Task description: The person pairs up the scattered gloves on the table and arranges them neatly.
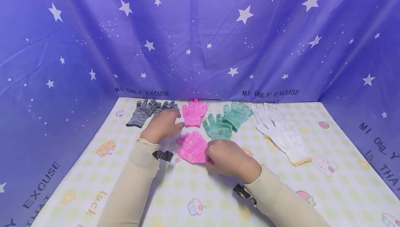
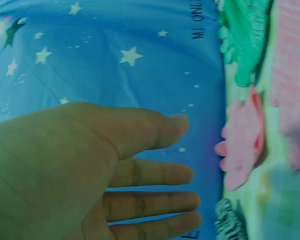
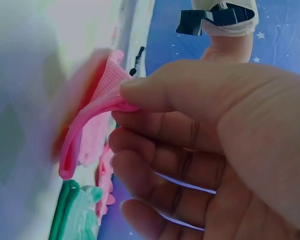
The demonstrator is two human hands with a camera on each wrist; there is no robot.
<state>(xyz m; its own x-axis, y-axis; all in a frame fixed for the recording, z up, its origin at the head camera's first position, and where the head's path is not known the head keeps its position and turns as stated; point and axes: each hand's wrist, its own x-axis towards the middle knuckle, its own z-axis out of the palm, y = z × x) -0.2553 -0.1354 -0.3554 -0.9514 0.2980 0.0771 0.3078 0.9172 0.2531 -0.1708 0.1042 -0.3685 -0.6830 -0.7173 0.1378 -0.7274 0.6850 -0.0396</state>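
My right hand point(image 1: 229, 158) pinches the cuff edge of the nearer pink knit glove point(image 1: 191, 147) between thumb and forefinger. In the right wrist view that cuff point(image 3: 92, 107) is lifted at the pinched spot, and the other fingers curl loosely below. My left hand point(image 1: 163, 125) hovers with relaxed, spread fingers beside the pink gloves, covering part of a grey-black glove point(image 1: 165, 106). Nothing lies in its fingers in the left wrist view. Behind the held glove lies a second pink glove point(image 1: 194, 115), flat with its fingers pointing away.
Another grey-black glove point(image 1: 141, 113) lies at the back left. Two green gloves point(image 1: 237, 114) overlap right of the pink ones. White gloves with yellow cuffs point(image 1: 282, 136) lie farther right. A purple star-printed curtain point(image 1: 193, 39) walls the back and sides of the checked tablecloth point(image 1: 168, 199).
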